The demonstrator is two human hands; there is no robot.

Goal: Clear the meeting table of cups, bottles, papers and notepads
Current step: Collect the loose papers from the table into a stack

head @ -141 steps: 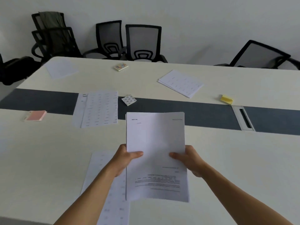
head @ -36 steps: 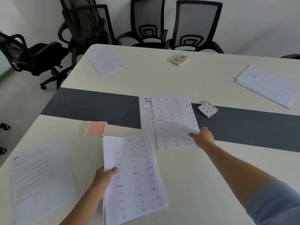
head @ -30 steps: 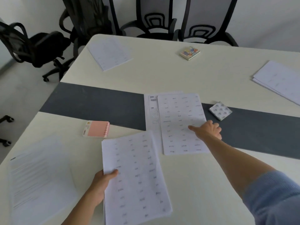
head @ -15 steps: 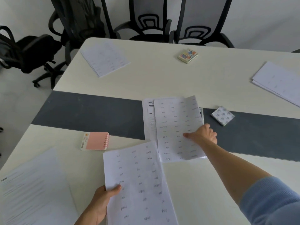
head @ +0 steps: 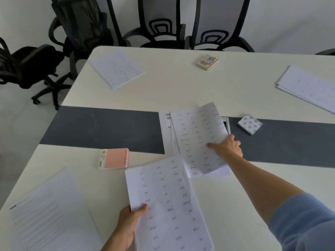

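On the near side of the dark strip (head: 101,127) that crosses the table (head: 199,87), the left hand (head: 129,221) pinches the gathered sheets (head: 168,201) at their left edge, thumb on top and fingers beneath. To their left, also on the near side, lies a separate printed stack (head: 47,214). A pink spiral notepad (head: 115,158) sits just short of the strip's near edge.

On the strip itself the right hand (head: 227,146) pinches the top sheet (head: 197,138) of a small pile, thumb above, and its right edge curls up off the sheets below. The step in hand looks like paper-gathering. The next move calls for lifting this sheet free without dragging those under it, then laying it on the held sheets. A patterned pad (head: 249,124) lies on the strip further right, past a cable hatch (head: 226,124).

Beyond the strip lie a colourful pad (head: 207,62) and two more paper stacks, one far left (head: 117,69) and one far right (head: 308,86). Black mesh chairs (head: 163,20) stand against a white wall.
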